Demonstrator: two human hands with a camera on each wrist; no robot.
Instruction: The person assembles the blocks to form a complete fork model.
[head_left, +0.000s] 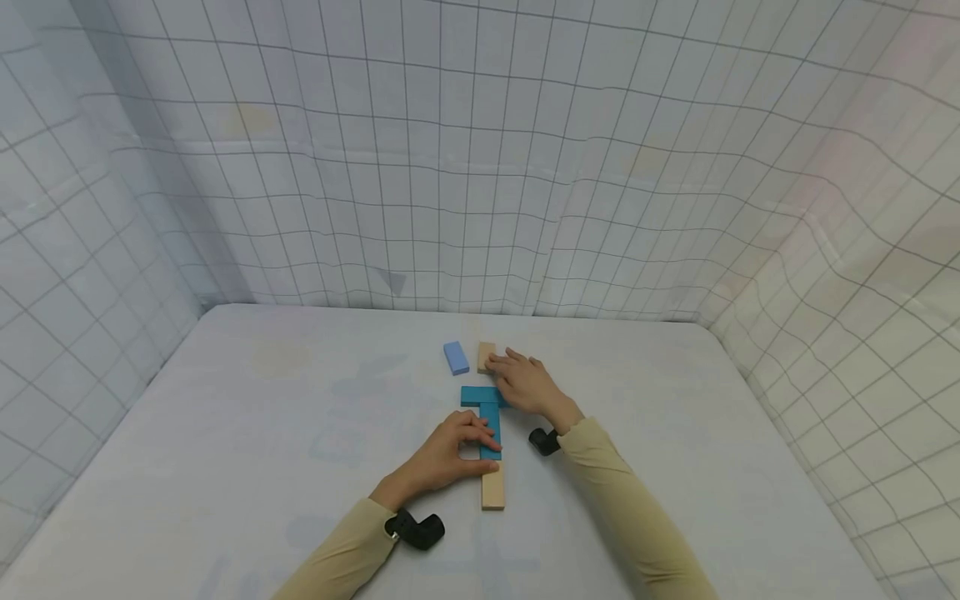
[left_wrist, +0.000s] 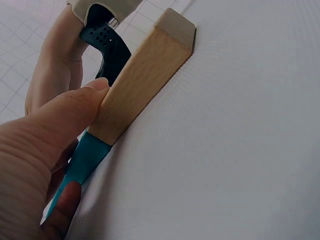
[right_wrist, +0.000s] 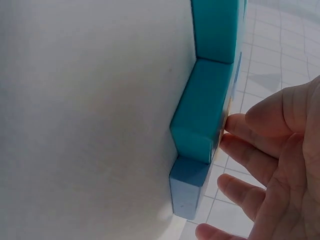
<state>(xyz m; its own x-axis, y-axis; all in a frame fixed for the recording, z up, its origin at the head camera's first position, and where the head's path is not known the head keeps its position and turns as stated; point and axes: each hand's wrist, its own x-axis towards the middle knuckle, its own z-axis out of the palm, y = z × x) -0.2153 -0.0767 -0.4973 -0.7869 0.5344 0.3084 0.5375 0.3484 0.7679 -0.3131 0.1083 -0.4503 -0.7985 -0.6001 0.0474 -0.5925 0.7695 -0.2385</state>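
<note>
My left hand lies over a column of blocks. Its thumb rests on a plain wooden block, and its fingers reach across a teal block end to end with it. Crosswise at the far end sits another teal block, making a T. My right hand is above the crossbar, fingers spread; fingertips touch a second wooden block beyond it. In the right wrist view a light blue block adjoins the crossbar; the hand hides it in the head view.
A separate blue block lies flat left of the far wooden block. The white tabletop extends around the blocks. Grid-patterned curtains enclose the back and sides. Black devices are strapped to both wrists.
</note>
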